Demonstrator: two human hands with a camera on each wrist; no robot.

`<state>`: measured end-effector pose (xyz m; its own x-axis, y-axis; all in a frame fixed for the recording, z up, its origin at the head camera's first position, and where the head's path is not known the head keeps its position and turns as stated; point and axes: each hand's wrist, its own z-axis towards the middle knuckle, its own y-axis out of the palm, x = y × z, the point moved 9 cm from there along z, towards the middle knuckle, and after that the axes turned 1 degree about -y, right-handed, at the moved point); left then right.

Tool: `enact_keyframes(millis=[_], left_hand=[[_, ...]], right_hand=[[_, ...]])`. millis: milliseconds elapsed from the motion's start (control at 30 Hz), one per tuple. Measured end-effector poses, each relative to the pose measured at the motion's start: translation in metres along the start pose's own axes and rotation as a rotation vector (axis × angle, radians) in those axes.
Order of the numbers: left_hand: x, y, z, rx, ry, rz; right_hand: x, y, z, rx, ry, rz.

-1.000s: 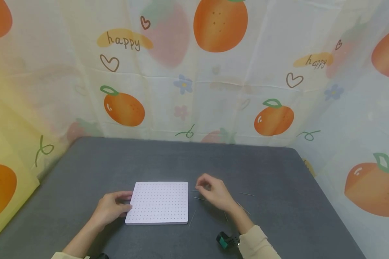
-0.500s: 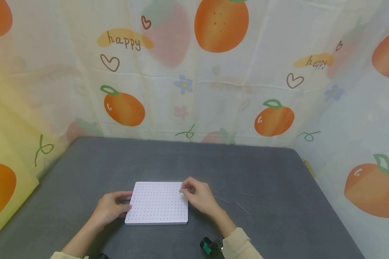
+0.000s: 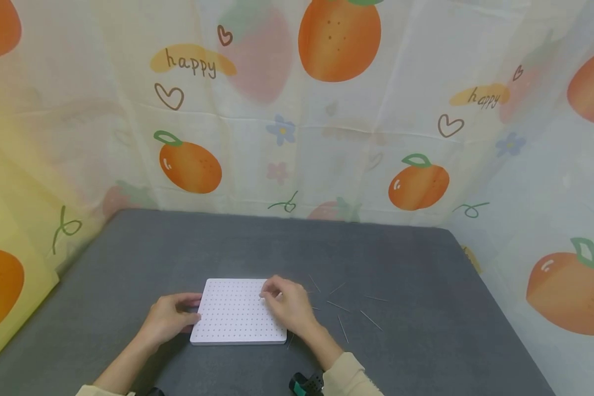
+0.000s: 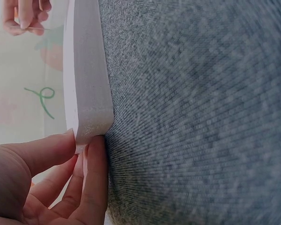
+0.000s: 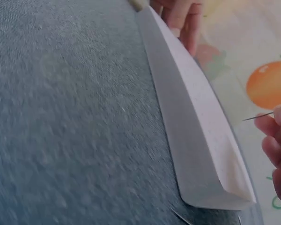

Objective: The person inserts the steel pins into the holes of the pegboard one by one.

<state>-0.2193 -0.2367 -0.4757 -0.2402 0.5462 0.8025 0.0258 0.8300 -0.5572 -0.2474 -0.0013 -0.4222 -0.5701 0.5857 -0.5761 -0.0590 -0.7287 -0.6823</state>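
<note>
A square white pegboard (image 3: 230, 316) with rows of small holes lies flat on the dark table. At its left edge, my left hand (image 3: 165, 319) grips it; the left wrist view has the thumb (image 4: 51, 150) and index finger (image 4: 96, 178) against the board's side (image 4: 91, 70). Above the board's right part, my right hand (image 3: 292, 308) pinches a thin needle (image 5: 258, 116) between thumb and fingertips. In the right wrist view the needle's pointed end sticks out over the board, apart from its surface.
Several loose needles (image 3: 371, 320) lie scattered on the grey table (image 3: 425, 341) to the right of the board, one close by its right edge. A fruit-patterned cloth (image 3: 346, 121) hangs behind the table and along both sides.
My right hand has moved left from the scattered needles to over the board, carrying a needle. More loose needles show where it was. The left hand has stayed at the board's edge.
</note>
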Motion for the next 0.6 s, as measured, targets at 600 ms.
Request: enact_keyframes(millis=[600], left_hand=[[0.0,0.0,-0.001,-0.006,-0.009,-0.006]], right_hand=[[-0.007,0.018,-0.001,-0.035,-0.015,-0.145]])
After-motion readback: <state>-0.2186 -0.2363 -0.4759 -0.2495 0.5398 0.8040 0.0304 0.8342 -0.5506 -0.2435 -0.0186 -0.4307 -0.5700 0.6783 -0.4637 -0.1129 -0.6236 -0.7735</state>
